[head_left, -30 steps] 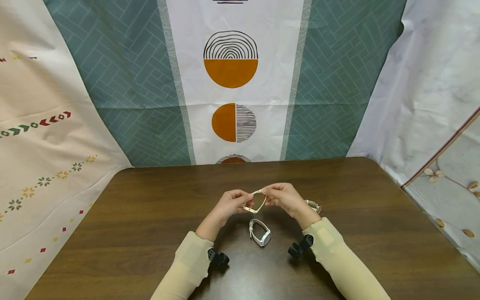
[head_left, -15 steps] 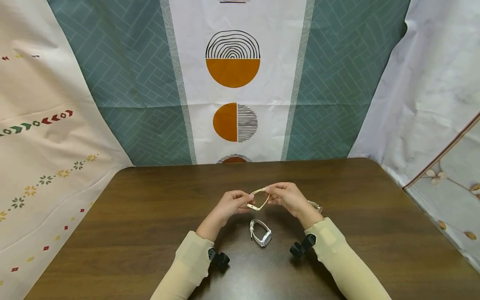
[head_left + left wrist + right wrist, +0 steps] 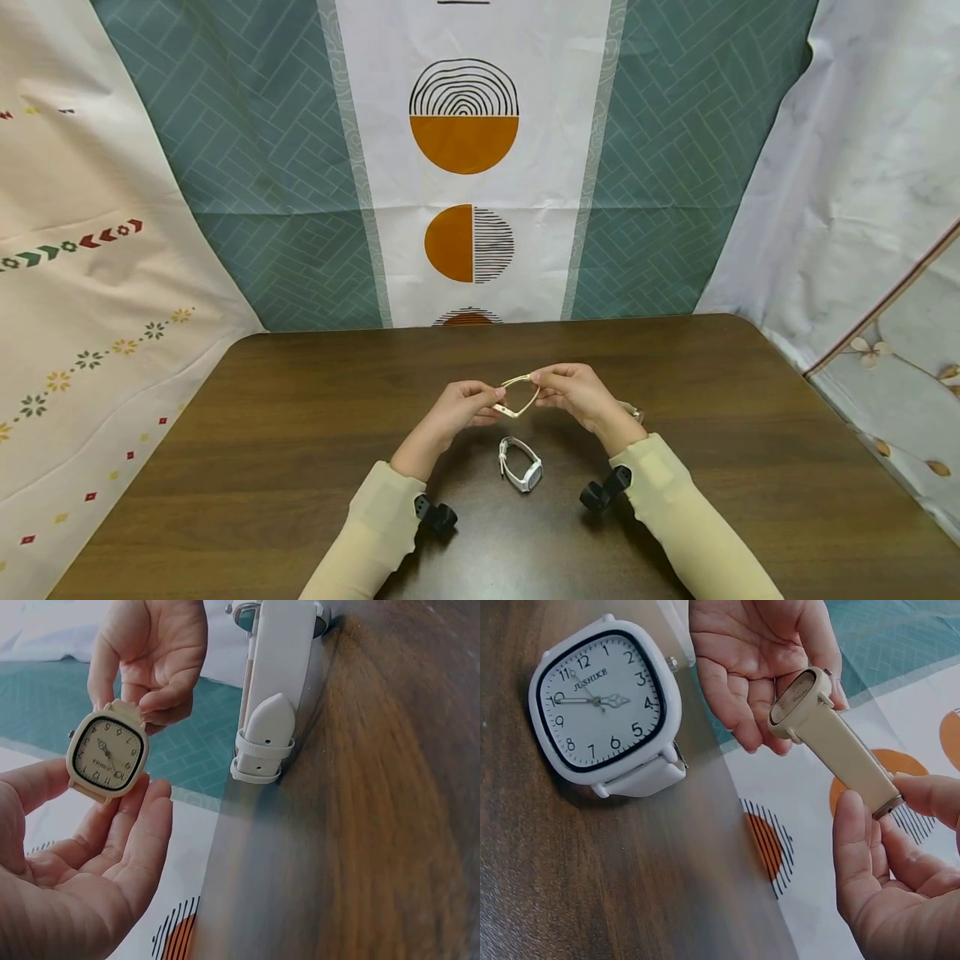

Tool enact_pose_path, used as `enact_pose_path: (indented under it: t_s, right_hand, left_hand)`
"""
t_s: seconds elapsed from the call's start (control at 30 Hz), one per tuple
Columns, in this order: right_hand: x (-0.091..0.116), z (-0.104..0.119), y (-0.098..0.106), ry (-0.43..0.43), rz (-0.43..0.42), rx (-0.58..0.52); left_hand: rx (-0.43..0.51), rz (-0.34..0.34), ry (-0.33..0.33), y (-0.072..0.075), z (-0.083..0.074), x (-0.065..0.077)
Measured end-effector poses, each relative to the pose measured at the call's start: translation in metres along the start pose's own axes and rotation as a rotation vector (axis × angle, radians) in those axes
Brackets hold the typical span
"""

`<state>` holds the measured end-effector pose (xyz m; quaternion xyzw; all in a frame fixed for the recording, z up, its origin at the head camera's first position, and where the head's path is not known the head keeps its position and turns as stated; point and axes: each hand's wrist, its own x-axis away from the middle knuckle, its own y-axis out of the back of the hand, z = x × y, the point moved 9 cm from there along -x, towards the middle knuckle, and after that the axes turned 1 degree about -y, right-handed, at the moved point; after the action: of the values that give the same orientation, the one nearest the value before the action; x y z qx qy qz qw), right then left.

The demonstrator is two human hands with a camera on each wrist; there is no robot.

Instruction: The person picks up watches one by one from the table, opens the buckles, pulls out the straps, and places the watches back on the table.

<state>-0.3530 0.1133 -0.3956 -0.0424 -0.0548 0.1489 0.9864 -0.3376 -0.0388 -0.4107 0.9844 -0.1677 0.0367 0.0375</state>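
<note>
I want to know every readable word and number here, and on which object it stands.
"JUSHIKE": white watch.
"1" to "12": white watch, "10" partly covered.
"4", "5", "6", "10", "11", "12": cream watch, upside down in the left wrist view; its other text is too small or blurred.
Partly hidden watch-like item: nothing readable.

The head camera looks forward and down over the wooden table (image 3: 262, 467). The left wrist camera (image 3: 440, 517) and right wrist camera (image 3: 596, 497) peer sideways from close in, sharing the cream wristwatch (image 3: 109, 759).

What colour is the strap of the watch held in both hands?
Pale cream; the strap shows best in the right wrist view.
</note>
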Motion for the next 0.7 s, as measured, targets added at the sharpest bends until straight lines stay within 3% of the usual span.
enact_pose_path:
  t_s: [0.27,0.47,0.7]
  right_hand:
    - [0.0004,0.0003,-0.0038,0.014,0.043,0.03]
    - [0.0014,-0.0002,-0.008,0.011,0.08,0.015]
    - [0.0006,-0.0019,-0.01,0.01,0.065,-0.025]
  left_hand:
    - [-0.011,0.067,0.014,-0.005,-0.0013,0.002]
    - [-0.004,0.017,0.007,-0.0013,-0.0026,0.0007]
    - [0.002,-0.047,-0.006,0.0025,-0.0069,0.0043]
